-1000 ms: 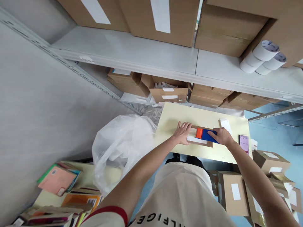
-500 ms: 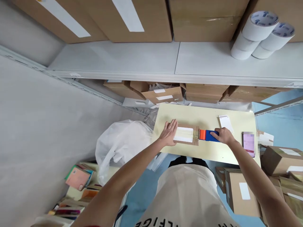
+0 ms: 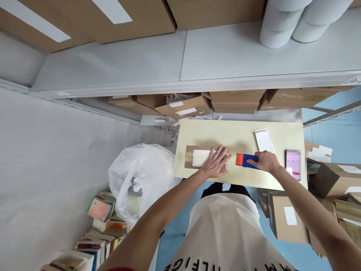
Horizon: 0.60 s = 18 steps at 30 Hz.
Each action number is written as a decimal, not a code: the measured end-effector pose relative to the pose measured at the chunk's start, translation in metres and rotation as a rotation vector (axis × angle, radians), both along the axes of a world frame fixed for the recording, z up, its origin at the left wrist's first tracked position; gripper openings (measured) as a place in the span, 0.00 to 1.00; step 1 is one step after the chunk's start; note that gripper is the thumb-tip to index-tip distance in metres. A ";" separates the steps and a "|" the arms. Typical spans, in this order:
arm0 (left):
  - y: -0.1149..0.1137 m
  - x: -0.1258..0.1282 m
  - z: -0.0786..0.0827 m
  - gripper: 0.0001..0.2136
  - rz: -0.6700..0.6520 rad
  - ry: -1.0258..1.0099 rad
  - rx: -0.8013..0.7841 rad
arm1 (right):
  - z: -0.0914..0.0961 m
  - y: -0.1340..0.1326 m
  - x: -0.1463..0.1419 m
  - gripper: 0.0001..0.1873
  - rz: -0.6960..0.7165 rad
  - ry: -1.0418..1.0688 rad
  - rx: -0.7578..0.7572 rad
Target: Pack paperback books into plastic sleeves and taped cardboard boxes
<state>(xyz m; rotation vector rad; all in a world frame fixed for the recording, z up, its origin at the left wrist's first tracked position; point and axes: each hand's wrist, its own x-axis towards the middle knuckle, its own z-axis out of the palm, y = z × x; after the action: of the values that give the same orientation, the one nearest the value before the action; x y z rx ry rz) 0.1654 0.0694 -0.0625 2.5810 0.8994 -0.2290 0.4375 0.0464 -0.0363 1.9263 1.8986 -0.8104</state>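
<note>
A flat brown cardboard parcel with a white label lies on the pale yellow table. My left hand lies flat on the parcel's right end, fingers spread. My right hand is closed round the blue handle of an orange-and-blue tape dispenser, which rests on the table just right of the parcel, a small gap between them.
A white paper slip and a phone lie on the table's right side. A white plastic bag and stacked books sit to the left. Cardboard boxes stand at the right, a shelf with boxes and tape rolls above.
The tape dispenser came off the parcel to the right. The parcel now lies further left on the table, and my left hand moved from its left end to its right end.
</note>
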 end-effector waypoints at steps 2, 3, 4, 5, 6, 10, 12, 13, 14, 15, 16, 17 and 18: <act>-0.002 0.004 0.003 0.28 -0.004 -0.003 -0.001 | 0.008 0.006 -0.032 0.26 -0.013 -0.049 0.005; -0.002 0.007 0.004 0.25 0.005 -0.002 0.002 | 0.011 0.009 -0.048 0.24 -0.017 -0.051 0.020; -0.003 0.010 0.005 0.22 0.020 -0.001 0.006 | 0.012 0.012 -0.062 0.21 -0.011 -0.051 0.039; -0.003 0.014 0.006 0.21 0.040 -0.002 0.009 | 0.012 0.014 -0.073 0.18 -0.002 -0.048 0.039; -0.003 0.018 0.006 0.21 0.061 -0.005 0.010 | 0.012 0.014 -0.078 0.17 -0.003 -0.039 0.052; 0.000 0.024 0.007 0.30 0.110 -0.038 -0.025 | -0.001 -0.010 -0.061 0.22 -0.138 -0.003 0.214; 0.002 0.018 0.008 0.37 0.092 -0.072 -0.058 | -0.013 -0.033 -0.043 0.20 -0.231 0.020 0.308; 0.002 0.012 0.008 0.39 0.095 -0.089 -0.065 | -0.020 -0.045 -0.035 0.18 -0.254 0.037 0.331; 0.001 0.005 0.008 0.39 0.120 -0.100 -0.061 | -0.029 -0.056 -0.030 0.16 -0.270 0.040 0.337; 0.000 -0.005 0.006 0.37 0.172 -0.104 -0.045 | -0.038 -0.067 -0.026 0.14 -0.286 0.029 0.333; -0.001 -0.017 0.004 0.34 0.248 -0.102 -0.016 | -0.048 -0.076 -0.024 0.14 -0.307 0.014 0.329; -0.003 -0.030 0.001 0.32 0.345 -0.097 0.021 | -0.058 -0.084 -0.023 0.14 -0.333 -0.002 0.323; -0.005 -0.044 -0.003 0.31 0.454 -0.093 0.057 | -0.067 -0.092 -0.024 0.14 -0.361 -0.015 0.319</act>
<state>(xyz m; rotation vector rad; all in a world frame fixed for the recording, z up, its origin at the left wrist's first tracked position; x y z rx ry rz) 0.1211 0.0644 -0.0659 2.3324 1.4348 0.0461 0.4137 -0.0453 -0.1029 2.5109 1.7822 -0.6076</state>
